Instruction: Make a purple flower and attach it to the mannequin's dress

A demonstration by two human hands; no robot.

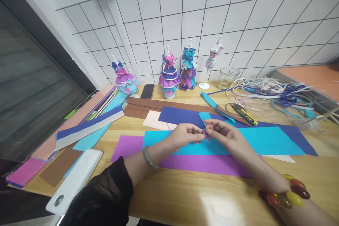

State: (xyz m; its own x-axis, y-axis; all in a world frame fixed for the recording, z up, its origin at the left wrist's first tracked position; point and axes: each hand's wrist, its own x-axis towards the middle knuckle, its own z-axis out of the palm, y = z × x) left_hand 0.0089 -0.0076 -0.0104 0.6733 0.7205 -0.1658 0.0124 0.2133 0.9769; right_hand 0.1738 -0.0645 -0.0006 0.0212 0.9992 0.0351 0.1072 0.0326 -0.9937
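Both hands meet at the middle of the table over layered sheets. My left hand (187, 134) pinches a small purple and blue piece (206, 134), perhaps folded crepe paper. Thumb and fingers of my right hand (222, 132) close on the same piece from the other side. A teal strip (204, 117) rises just behind the fingertips; I cannot tell whether it joins the piece. Under the hands lie a turquoise sheet (270, 140), a purple sheet (185, 164) and a dark blue sheet (177, 116).
Along the tiled wall stand dressed mini mannequins (169, 77), an undressed mannequin (213, 56), a phone (147, 91) and a glass jar (228, 77). A utility knife (243, 113) lies right of a tangle of ribbons (265, 90). At left are a white device (75, 180) and stacked paper (90, 123).
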